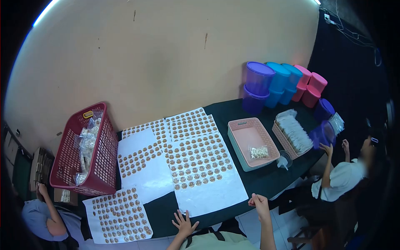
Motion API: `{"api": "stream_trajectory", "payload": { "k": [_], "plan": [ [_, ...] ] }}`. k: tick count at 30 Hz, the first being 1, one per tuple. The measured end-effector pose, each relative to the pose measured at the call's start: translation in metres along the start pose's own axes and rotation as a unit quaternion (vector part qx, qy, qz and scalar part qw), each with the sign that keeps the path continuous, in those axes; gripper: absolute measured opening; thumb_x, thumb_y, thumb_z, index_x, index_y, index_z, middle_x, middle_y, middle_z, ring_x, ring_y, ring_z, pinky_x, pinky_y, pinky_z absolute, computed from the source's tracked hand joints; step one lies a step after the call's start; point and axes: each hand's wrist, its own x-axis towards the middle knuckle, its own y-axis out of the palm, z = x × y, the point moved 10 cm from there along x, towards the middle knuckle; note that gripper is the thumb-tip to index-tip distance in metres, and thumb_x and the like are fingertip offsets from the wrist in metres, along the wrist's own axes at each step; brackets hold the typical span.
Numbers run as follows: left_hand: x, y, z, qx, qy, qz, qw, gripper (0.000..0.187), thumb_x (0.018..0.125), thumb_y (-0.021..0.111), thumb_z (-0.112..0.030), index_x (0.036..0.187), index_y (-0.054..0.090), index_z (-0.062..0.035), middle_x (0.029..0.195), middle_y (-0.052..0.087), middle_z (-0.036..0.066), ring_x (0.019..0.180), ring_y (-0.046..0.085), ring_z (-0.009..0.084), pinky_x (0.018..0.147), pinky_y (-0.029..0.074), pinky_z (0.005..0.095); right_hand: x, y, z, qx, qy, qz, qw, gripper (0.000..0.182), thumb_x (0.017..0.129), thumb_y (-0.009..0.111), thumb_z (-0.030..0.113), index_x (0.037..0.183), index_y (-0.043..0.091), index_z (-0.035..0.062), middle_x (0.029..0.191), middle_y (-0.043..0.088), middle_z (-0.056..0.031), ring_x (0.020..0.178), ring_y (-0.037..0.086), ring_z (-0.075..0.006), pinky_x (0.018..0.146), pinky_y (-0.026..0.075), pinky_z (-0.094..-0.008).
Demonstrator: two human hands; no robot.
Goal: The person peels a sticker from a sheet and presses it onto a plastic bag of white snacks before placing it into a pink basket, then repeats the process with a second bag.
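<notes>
My left hand [184, 225] lies with its fingers spread at the front edge of a large sticker sheet [212, 193], whose rows of round brown stickers fill the upper part. To the right of that sheet, past the table edge, my right hand [259, 202] is raised with its fingers curled together; whether they hold something is too small to tell. More sheets with round stickers lie around: a partly used one [154, 179] to the left, another [121, 214] at the front left, and stacked ones [189, 121] behind.
A red basket [110, 154] with packets stands left. Right are a pink tray [250, 129] with a packet, a basket of packets [293, 133], a small clear container [284, 160] and colored tubs [260, 77]. One person [341, 179] is at right, another [46, 221] at left.
</notes>
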Motion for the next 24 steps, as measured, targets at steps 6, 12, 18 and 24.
{"api": "stream_trajectory", "payload": {
  "k": [6, 12, 18, 24],
  "plan": [
    [-0.001, -0.015, -0.007, 0.0, -0.056, -0.026, 0.998, 0.09, 0.068, 0.049, -0.061, 0.133, 0.015, -0.0086, 0.135, -0.012, 0.027, 0.123, -0.017, 0.0423, 0.088, -0.008, 0.0638, 0.06, -0.003, 0.037, -0.028, -0.032, 0.081, 0.996, 0.026, 0.086, 0.048, 0.018, 0.069, 0.055, 0.0004, 0.064, 0.054, -0.0032, 0.059, 0.049, -0.008, 0.057, 0.041, -0.0209],
    [0.006, -0.039, -0.047, -0.054, -0.202, -0.169, 0.963, 0.076, 0.068, 0.061, -0.037, 0.123, 0.029, 0.003, 0.136, -0.007, 0.025, 0.123, -0.014, 0.043, 0.089, -0.008, 0.0638, 0.124, -0.03, 0.062, -0.065, -0.076, 0.096, 0.99, 0.023, 0.085, 0.049, 0.017, 0.073, 0.056, -0.002, 0.068, 0.056, -0.004, 0.06, 0.05, -0.0078, 0.057, 0.041, -0.0206],
    [0.034, -0.031, -0.119, -0.071, -0.126, -0.18, 0.973, 0.07, 0.072, 0.058, -0.035, 0.125, 0.028, 0.0005, 0.136, 0.0, 0.024, 0.124, -0.007, 0.0435, 0.092, -0.004, 0.0621, 0.174, -0.046, 0.047, -0.083, -0.071, 0.163, 0.981, 0.017, 0.083, 0.05, 0.011, 0.077, 0.057, -0.0029, 0.069, 0.056, -0.0041, 0.06, 0.051, -0.0081, 0.056, 0.042, -0.0204],
    [0.036, 0.01, -0.137, -0.073, -0.13, -0.159, 0.976, 0.073, 0.073, 0.056, -0.04, 0.127, 0.025, -0.0022, 0.137, 0.008, 0.022, 0.126, 0.001, 0.0408, 0.095, 0.005, 0.0602, 0.228, -0.062, 0.024, -0.21, -0.068, 0.181, 0.958, 0.019, 0.076, 0.058, 0.017, 0.079, 0.057, -0.0021, 0.069, 0.057, -0.0075, 0.061, 0.052, -0.0119, 0.057, 0.042, -0.0242]
  ]
}}
